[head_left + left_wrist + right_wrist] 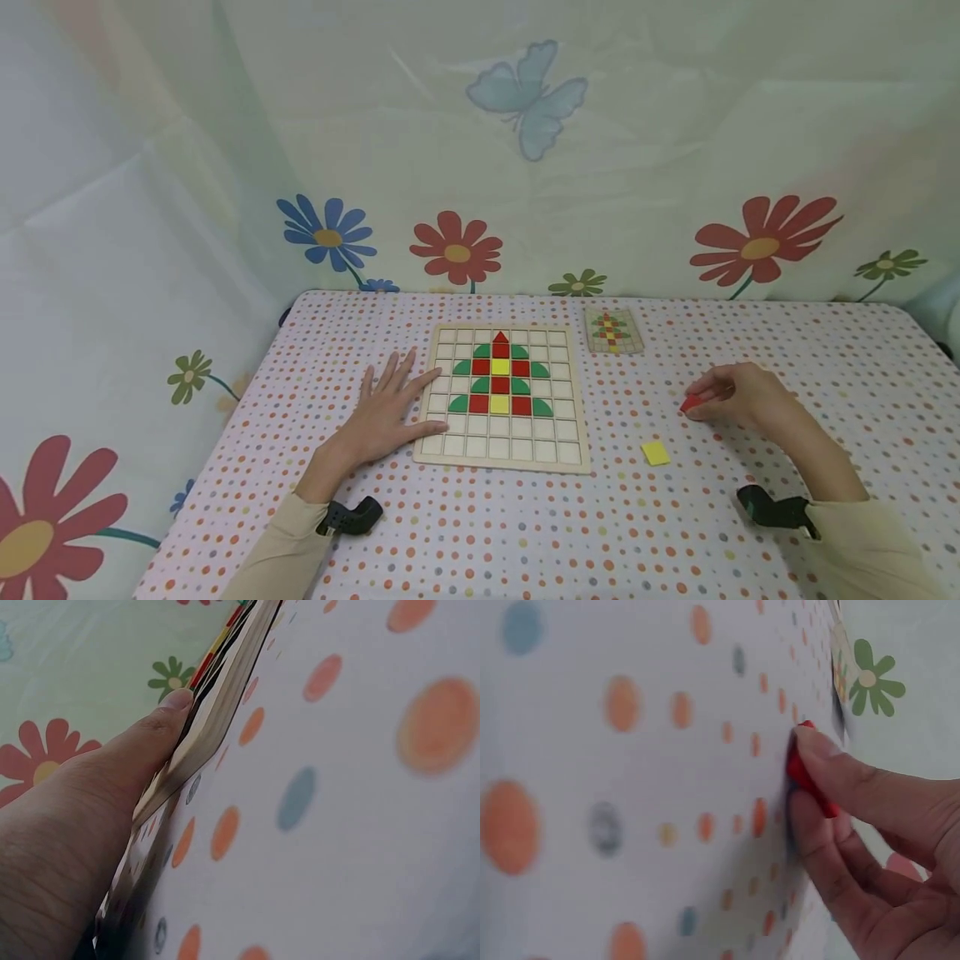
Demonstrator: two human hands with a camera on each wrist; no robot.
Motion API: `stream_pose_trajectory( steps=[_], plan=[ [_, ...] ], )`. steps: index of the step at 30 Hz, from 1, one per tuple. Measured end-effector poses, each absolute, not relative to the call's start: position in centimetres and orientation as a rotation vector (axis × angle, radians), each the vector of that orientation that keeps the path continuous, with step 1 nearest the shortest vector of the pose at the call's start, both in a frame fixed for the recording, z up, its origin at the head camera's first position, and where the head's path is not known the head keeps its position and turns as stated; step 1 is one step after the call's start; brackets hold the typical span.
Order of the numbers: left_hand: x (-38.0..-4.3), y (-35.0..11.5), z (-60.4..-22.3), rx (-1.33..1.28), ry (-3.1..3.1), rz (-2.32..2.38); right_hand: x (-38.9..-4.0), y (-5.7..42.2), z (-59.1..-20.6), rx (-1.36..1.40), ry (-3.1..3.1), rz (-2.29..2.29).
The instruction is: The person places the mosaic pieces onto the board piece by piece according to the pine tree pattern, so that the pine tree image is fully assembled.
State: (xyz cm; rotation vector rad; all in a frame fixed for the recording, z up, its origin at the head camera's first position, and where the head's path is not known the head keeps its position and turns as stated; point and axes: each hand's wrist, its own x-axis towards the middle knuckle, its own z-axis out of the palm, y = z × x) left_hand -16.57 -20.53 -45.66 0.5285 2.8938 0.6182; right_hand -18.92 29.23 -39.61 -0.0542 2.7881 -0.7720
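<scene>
A square wooden grid board (465,447) lies mid-table, with red, yellow and green tiles laid in a tree shape and a red triangle (501,338) at its top. My left hand (382,417) is spread flat at the board's left side, its thumb and fingertips resting on the frame. To the right of the board, my right hand (750,400) pinches a red tile (808,776) between thumb and fingers, close over the tablecloth; the fingers partly cover it. A yellow square tile (656,452) lies on the cloth between the board and my right hand.
A small pattern card (613,331) showing the same kind of tree lies beyond the board's upper right corner. The dotted tablecloth (525,533) covers the table. Behind it hangs a flowered curtain (630,183). Dark cameras (352,516) are strapped to both wrists.
</scene>
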Motion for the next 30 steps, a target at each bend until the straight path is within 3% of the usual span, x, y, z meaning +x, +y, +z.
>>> stream_pose_trajectory(
  steps=[15,30],
  plan=[
    [-16.4,-20.5,-45.5,0.547,2.906,0.613,-16.3,26.3,-40.9,-0.183,2.997,-1.023],
    [-16.5,-20.6,-45.7,0.540,2.888,0.620,-17.0,12.1,-39.4,-0.661,2.622,-1.309]
  ],
)
